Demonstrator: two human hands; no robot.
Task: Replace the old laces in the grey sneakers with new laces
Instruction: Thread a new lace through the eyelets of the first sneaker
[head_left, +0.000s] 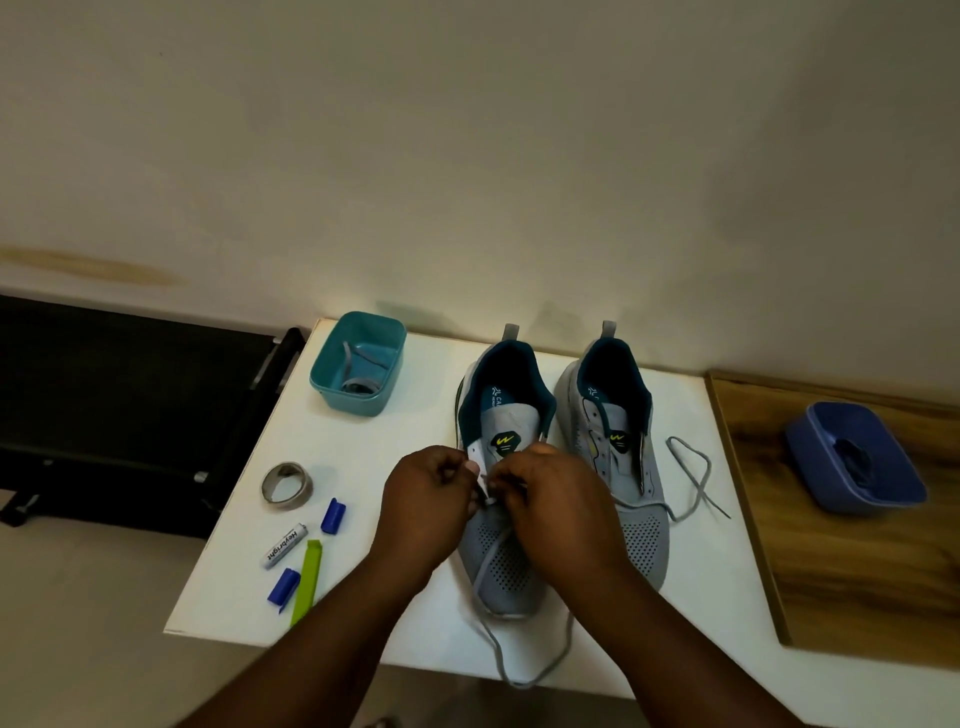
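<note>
grey sneakers (550, 467), teal-lined, side by side, seemingly half-laced

Both hands, the left hand (431, 493) and the right hand (561, 499), cover the middle of the left sneaker (501, 561), so its eyelet rows and the lace crossings under the curled fingers stay hidden. What the fingertips pinch there is too small to tell. At 6 o'clock both forearms run off the bottom edge. The grey lace (519, 670) loops past the near rim of the desk (691, 613). At 3 o'clock, the dark thing inside the blue container (852, 462) is blurred and cannot be made out. At 9 o'clock a black piece of furniture (114, 395) is cut by the left edge.
</note>
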